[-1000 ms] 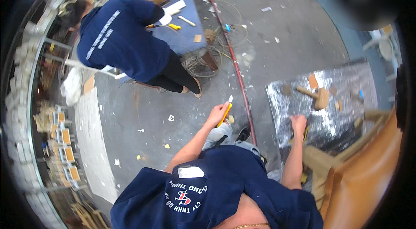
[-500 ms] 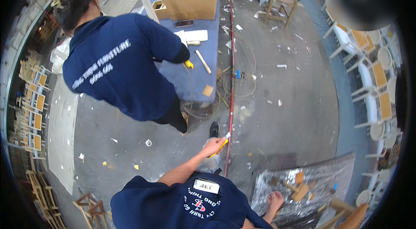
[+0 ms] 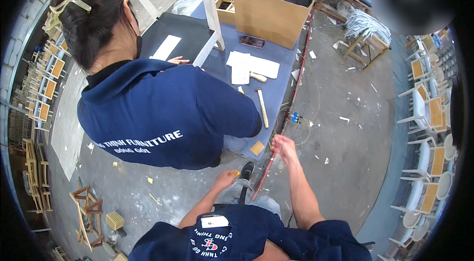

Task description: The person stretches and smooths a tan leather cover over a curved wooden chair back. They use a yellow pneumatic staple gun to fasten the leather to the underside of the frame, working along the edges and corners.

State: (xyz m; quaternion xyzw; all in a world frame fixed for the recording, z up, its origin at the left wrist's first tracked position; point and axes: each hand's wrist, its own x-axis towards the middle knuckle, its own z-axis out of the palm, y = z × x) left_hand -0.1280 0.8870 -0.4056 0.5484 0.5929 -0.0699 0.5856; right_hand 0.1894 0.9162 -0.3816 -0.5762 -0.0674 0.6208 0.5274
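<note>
My left hand (image 3: 225, 179) is closed around a slim yellow tool (image 3: 237, 173), low above my shoe; most of the tool is hidden in the fingers. My right hand (image 3: 285, 148) reaches forward with loosely bent fingers and nothing visible in it. It is over the floor just past the near right corner of the blue-covered table (image 3: 237, 141), by the red pipe (image 3: 264, 174). On that table, a small square piece of brown board (image 3: 257, 148) is nearest to it. Farther up lie a hammer (image 3: 262, 108) with a pale handle and some white sheets (image 3: 266, 66).
A co-worker (image 3: 158, 113) in a navy shirt stands at left, a hand on a black panel (image 3: 182, 34) between white legs. A cardboard box (image 3: 269, 14) holds black sheets. A phone (image 3: 253, 41) lies before it. White chairs (image 3: 419, 103) line the right; wooden frames (image 3: 89, 214) stand lower left.
My view has turned and come closer to the table. My right hand has moved from lower right to forward near the table corner. The co-worker's hand now shows on the black panel.
</note>
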